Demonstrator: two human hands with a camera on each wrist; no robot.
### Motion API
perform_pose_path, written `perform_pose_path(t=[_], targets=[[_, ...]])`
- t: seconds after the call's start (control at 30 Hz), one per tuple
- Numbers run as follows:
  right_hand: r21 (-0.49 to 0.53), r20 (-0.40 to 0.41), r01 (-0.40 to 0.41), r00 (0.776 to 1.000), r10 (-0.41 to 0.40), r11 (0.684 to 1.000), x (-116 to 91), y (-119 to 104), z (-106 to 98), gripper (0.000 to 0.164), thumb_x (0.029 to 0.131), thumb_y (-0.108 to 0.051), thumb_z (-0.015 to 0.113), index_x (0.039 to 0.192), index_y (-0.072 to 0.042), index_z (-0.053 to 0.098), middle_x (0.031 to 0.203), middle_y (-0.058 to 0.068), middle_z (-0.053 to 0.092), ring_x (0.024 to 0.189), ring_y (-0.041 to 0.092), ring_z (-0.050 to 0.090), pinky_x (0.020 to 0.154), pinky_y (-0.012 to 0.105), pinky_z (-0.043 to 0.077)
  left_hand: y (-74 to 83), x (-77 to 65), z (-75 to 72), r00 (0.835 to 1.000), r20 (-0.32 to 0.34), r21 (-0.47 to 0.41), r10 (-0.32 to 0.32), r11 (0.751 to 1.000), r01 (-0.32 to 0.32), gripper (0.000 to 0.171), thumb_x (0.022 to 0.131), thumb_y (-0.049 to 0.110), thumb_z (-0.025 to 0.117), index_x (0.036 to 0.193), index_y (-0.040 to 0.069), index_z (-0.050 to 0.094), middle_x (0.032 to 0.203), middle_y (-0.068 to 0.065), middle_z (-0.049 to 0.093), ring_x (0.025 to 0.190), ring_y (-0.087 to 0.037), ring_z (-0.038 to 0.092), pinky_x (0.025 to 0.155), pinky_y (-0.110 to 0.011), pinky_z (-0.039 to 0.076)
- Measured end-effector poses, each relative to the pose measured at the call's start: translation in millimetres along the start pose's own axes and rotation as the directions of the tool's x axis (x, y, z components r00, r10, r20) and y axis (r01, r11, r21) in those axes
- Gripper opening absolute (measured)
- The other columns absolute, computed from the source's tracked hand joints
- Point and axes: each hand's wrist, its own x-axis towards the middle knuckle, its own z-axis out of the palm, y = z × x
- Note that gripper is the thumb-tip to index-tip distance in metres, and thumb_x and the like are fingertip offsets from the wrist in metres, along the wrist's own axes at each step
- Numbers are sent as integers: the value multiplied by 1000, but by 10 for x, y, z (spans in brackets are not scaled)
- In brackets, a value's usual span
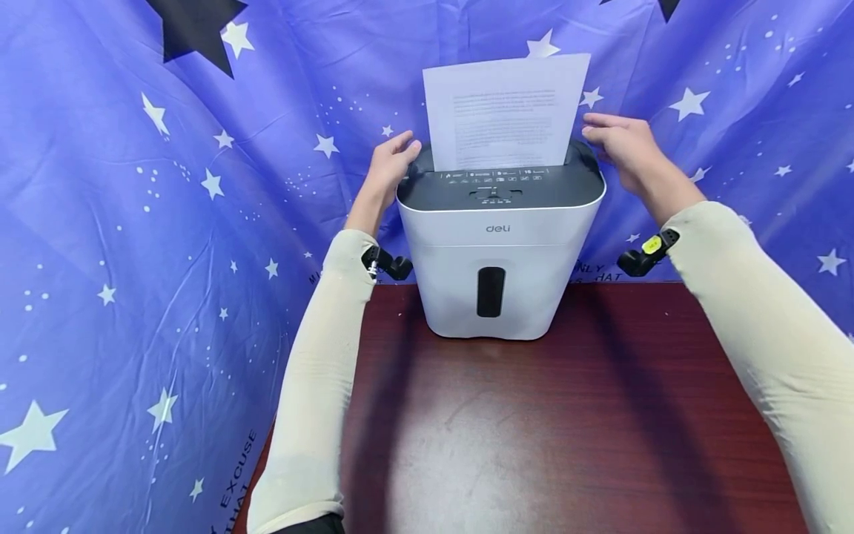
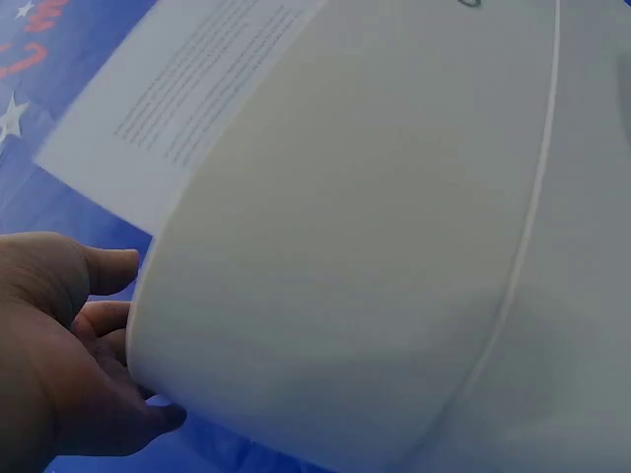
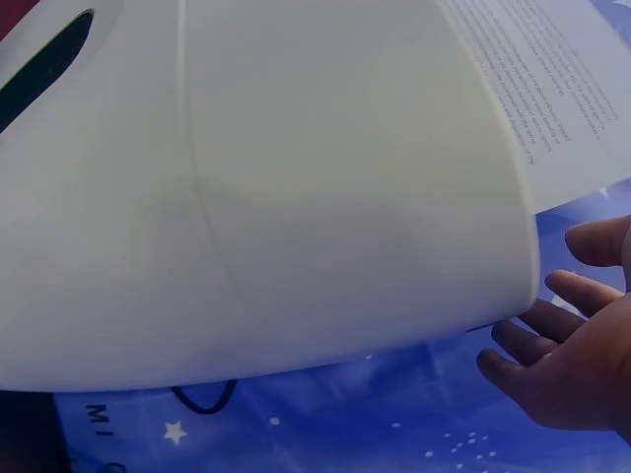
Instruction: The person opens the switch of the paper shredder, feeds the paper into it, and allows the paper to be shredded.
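A white paper shredder [image 1: 440,267] with a dark grey top [image 1: 567,189] and a "deli" mark stands upright at the back of the table. A printed sheet of paper [image 1: 507,111] rises from its feed slot, lower edge hidden inside. At the shredder's upper left corner is my left hand [image 1: 390,167], fingers relaxed and thumb near the rim, off the paper. To the right of the sheet, my right hand [image 1: 627,144] has its fingers loosely spread beside the shredder's upper right corner. The right wrist view shows nothing between the fingers of this hand [image 3: 577,365].
The dark red-brown table [image 1: 507,415] extends in front of the shredder. A blue curtain [image 1: 200,282] with white stars hangs behind and along the left. Under the shredder's side, a dark cord loop [image 3: 207,402] shows in the right wrist view.
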Motion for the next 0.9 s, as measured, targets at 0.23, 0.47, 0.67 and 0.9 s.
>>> perform_pose_path(t=[0.23, 0.47, 0.67, 0.9], targets=[[8, 18, -14, 1000, 14, 1000, 33, 207, -47, 56, 103, -18, 59, 156, -13, 41, 129, -13, 66, 79, -6, 63, 72, 9, 49, -177, 19, -51, 995, 78, 17, -70, 997, 69, 54, 108, 17, 48, 159, 9, 33, 167, -3, 32, 155, -12, 27, 123, -18, 25], [93, 57, -33, 998, 28, 995, 53, 364, -59, 57, 106, -18, 53, 159, -12, 34, 146, -6, 55, 76, -6, 66, 69, 8, 54, -326, 9, -93, 988, 115, -41, -99, 994, 104, 54, 110, 19, 43, 162, 13, 28, 170, -1, 24, 157, -12, 18, 125, -20, 22], [165, 86, -27, 996, 13, 986, 60, 445, -85, 61, 105, -24, 56, 158, -7, 31, 108, -13, 72, 79, -4, 67, 73, 9, 54, -399, 16, -114, 986, 138, -145, -91, 983, 111, 54, 110, 21, 42, 162, 12, 28, 170, -3, 26, 156, -14, 24, 125, -24, 26], [281, 147, -92, 988, 52, 955, 38, 512, -118, 14, 102, -26, 62, 100, -19, 74, 91, -11, 72, 83, 1, 67, 80, 13, 53, -554, 26, -127, 981, 183, -248, -60, 963, 105, 53, 111, 23, 41, 161, 11, 29, 167, -3, 32, 154, -14, 31, 125, -25, 27]])
